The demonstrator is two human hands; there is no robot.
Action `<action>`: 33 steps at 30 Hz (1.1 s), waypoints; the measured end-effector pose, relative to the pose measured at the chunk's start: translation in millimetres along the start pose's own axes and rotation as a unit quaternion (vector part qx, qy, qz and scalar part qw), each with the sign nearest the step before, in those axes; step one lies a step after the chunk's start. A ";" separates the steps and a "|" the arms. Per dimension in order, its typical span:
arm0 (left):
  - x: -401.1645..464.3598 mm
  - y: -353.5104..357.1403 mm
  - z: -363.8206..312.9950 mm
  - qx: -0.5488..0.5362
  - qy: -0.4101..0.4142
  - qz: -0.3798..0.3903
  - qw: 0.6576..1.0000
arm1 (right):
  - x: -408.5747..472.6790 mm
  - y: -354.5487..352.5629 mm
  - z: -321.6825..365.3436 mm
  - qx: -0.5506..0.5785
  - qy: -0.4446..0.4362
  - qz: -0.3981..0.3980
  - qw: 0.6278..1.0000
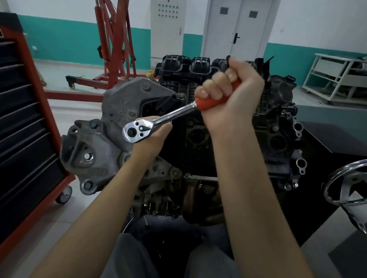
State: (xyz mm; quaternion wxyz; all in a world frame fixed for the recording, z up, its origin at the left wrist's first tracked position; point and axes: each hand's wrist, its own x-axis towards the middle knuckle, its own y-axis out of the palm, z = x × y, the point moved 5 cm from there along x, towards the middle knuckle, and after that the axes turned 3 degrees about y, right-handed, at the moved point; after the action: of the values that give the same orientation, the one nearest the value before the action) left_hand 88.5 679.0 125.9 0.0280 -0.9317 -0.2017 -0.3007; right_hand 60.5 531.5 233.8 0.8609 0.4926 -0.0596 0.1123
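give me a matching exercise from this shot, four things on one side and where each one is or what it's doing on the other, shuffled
Column one
1. right hand
2. left hand
3. tool chest
4. engine hoist

Column two
a. at the far left, black drawers, on castors
b. holding the chrome head of the ratchet from below
c. gripping the ratchet's red handle
d. red frame standing near the back wall

Pairs: 1-c, 2-b, 3-a, 4-d
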 end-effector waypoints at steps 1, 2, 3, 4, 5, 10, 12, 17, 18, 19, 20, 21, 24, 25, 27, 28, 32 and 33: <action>1.0 -1.5 -0.7 -0.016 0.012 -0.003 1.000 | -10.1 -7.8 -3.3 0.021 -0.024 -0.014 0.999; 2.2 -2.1 -1.9 -0.028 0.031 0.000 0.999 | -23.5 -17.4 -8.6 0.045 -0.050 -0.027 0.997; 2.8 -2.4 -3.4 -0.032 0.047 0.006 0.998 | -38.6 -27.5 -15.7 0.072 -0.073 -0.035 0.994; 2.8 -2.2 -5.0 -0.041 0.058 0.011 0.997 | -54.0 -36.2 -23.3 0.098 -0.091 -0.041 0.990; 1.6 -2.1 -7.8 -0.052 0.068 0.016 0.996 | -67.4 -43.2 -29.9 0.120 -0.104 -0.044 0.986; -2.3 0.0 -13.0 -0.018 0.075 -0.001 0.997 | -77.3 -53.6 -33.7 0.142 -0.120 -0.042 0.982; -0.1 0.2 -9.2 -0.008 0.062 0.002 0.998 | -64.0 -49.6 -24.9 0.126 -0.110 -0.029 0.985; 1.1 -0.6 -0.1 -0.017 -0.001 -0.014 1.000 | -13.0 -19.3 -1.5 0.026 -0.030 0.023 0.999; 0.0 -0.7 2.2 -0.020 -0.020 -0.018 0.999 | -3.8 -11.1 1.2 0.006 -0.010 0.032 0.999; -0.7 -1.0 3.7 -0.016 -0.032 -0.017 0.999 | 3.7 -3.2 2.7 -0.013 0.010 0.039 0.999; -1.1 -0.7 4.0 -0.010 -0.034 -0.011 0.999 | 9.0 3.2 3.0 -0.028 0.026 0.041 0.998; -1.3 -0.4 4.2 -0.011 -0.035 -0.004 0.999 | 11.5 7.2 2.5 -0.035 0.035 0.039 0.998; -0.9 -2.9 2.3 -0.028 -0.021 -0.026 0.999 | -0.2 0.7 -2.1 -0.004 0.003 0.017 1.000; -0.4 -3.3 0.1 -0.029 -0.002 -0.028 0.999 | -10.1 -8.0 -4.4 0.019 -0.026 0.007 0.999; 0.0 -0.9 -6.6 -0.004 0.042 -0.009 0.999 | -36.3 -30.6 -12.7 0.076 -0.079 -0.020 0.994; 0.1 0.8 -9.1 0.006 0.053 0.000 0.999 | -50.0 -41.0 -18.5 0.105 -0.097 -0.035 0.989; 2.0 2.0 -12.9 0.007 0.067 -0.004 0.998 | -81.9 -59.9 -39.0 0.148 -0.125 -0.039 0.980; 2.8 1.5 -11.5 0.006 0.069 -0.005 0.998 | -81.8 -59.1 -38.8 0.140 -0.127 -0.029 0.982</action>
State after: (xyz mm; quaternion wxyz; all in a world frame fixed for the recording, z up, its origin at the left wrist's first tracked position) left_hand 84.8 676.6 137.0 0.0458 -0.9077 -0.2053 -0.3632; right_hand -4.0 524.9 147.3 0.7720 0.6197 -0.1376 0.0308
